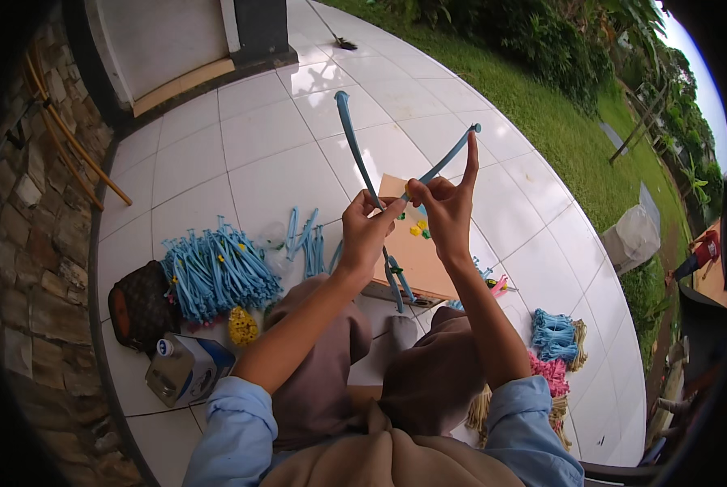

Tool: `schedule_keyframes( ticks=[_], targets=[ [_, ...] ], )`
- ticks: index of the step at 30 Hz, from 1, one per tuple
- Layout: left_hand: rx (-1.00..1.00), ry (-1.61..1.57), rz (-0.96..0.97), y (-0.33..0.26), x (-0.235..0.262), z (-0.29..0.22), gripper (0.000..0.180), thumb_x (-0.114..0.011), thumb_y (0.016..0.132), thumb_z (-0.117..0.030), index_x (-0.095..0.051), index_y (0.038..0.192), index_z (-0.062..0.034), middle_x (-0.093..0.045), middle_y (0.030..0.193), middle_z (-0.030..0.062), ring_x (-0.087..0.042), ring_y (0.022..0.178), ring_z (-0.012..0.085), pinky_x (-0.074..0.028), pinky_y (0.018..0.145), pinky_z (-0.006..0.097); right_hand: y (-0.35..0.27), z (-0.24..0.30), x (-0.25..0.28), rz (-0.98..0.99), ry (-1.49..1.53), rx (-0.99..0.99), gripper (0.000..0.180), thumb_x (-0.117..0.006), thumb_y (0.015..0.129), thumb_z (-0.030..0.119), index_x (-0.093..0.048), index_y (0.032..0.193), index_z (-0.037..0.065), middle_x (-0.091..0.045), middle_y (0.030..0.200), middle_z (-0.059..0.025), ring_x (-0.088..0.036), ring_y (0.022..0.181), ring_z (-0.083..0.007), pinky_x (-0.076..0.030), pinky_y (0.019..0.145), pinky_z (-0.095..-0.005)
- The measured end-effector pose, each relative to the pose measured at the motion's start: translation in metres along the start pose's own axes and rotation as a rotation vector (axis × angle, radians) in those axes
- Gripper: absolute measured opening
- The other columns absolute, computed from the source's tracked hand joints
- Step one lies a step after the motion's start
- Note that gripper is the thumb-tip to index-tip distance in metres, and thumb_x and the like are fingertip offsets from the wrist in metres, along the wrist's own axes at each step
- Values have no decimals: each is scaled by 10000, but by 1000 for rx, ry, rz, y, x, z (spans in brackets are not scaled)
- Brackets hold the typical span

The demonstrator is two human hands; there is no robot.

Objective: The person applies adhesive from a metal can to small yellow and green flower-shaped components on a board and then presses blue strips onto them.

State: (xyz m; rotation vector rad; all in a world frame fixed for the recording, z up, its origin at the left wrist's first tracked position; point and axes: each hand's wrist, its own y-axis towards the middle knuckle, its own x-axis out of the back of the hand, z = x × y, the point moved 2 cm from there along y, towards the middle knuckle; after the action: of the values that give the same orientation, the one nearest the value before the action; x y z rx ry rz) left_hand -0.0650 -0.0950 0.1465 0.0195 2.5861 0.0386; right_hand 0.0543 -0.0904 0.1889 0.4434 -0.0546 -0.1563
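Observation:
Raised over my lap, both hands pinch slim blue strips with small flared ends. My left hand (366, 233) is closed on a blue strip (351, 138) that rises up and left; blue tails (396, 284) with a dark green bit hang below it. The thumb of my right hand (448, 215) presses a second blue strip (453, 156) slanting up and right, its index finger stretched along the tip. A tiny yellow piece shows at the right fingertips. Whether the strips join between the hands is hidden by the fingers. Behind them, small yellow pieces (420, 229) lie on a tan box (438, 264).
On the white tiles at left are a heap of blue strips (221, 276), a bag of yellow pieces (242, 326), a brown bag (142, 304) and a metal can (186, 371). Blue bundles (554, 334) and pink bundles (550, 372) lie at right. A stone wall (38, 284) borders the left.

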Motion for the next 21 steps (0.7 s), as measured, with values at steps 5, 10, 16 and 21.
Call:
schedule_keyframes(
  ticks=[5, 10, 16, 21],
  targets=[
    [-18, 46, -14, 0, 3, -1, 234, -667, 767, -50, -434, 771, -70, -605, 811, 79, -376, 502, 43, -305, 479, 199, 0, -4, -6, 8, -9, -9, 861, -592, 801, -9, -29, 1425, 177, -629, 690, -127, -608, 619, -147, -488, 613, -264],
    [-30, 78, -48, 2, 5, -1, 225, -668, 765, -52, -443, 768, -67, -592, 783, 58, -369, 493, 35, -300, 471, 196, 1, -7, 0, 44, 74, -74, 789, -541, 845, 3, -34, 1423, 182, -643, 811, -165, -633, 714, -178, -498, 687, -277],
    [-67, 172, -54, 2, 12, -7, 210, -670, 765, -59, -460, 755, -65, -581, 795, 43, -367, 495, 22, -288, 459, 187, -5, -5, -7, 94, 0, -77, 781, -619, 832, 73, -56, 1372, 68, -639, 850, -156, -630, 775, -178, -493, 706, -261],
    [-103, 243, -31, -1, 9, -6, 223, -668, 779, -78, -447, 747, -75, -571, 818, 41, -381, 505, 16, -307, 459, 188, -4, -13, -6, 88, 32, -116, 792, -649, 807, 62, -78, 1355, 62, -624, 784, -113, -613, 732, -140, -475, 655, -231]
  ],
)
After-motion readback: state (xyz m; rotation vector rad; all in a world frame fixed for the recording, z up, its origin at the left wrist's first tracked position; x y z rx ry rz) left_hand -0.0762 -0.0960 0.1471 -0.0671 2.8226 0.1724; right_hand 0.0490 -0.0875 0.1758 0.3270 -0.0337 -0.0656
